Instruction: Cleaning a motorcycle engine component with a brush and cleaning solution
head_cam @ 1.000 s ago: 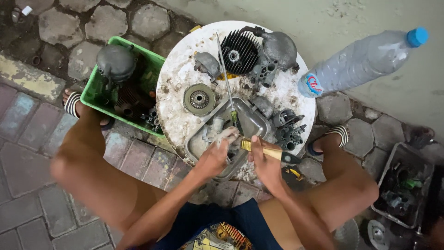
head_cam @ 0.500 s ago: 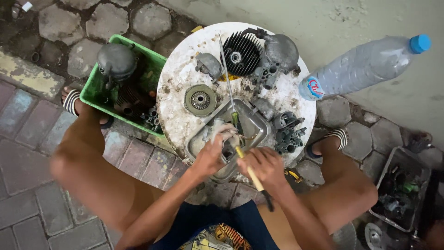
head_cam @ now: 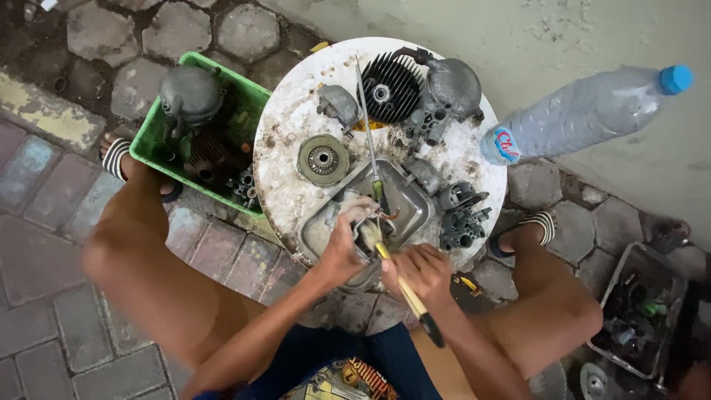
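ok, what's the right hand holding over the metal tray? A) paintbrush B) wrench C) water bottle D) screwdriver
A: the right hand grips a paintbrush by its yellow handle, with the bristles down at the part the left hand holds over the metal tray.

A clear plastic bottle [head_cam: 585, 111] with a blue cap lies on its side at the right of the round table [head_cam: 285, 141]. Near its base there is a label [head_cam: 505, 144] in red, white and blue colours.

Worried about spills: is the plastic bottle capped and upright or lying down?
Capped and lying down: the clear plastic bottle rests on its side, blue cap on.
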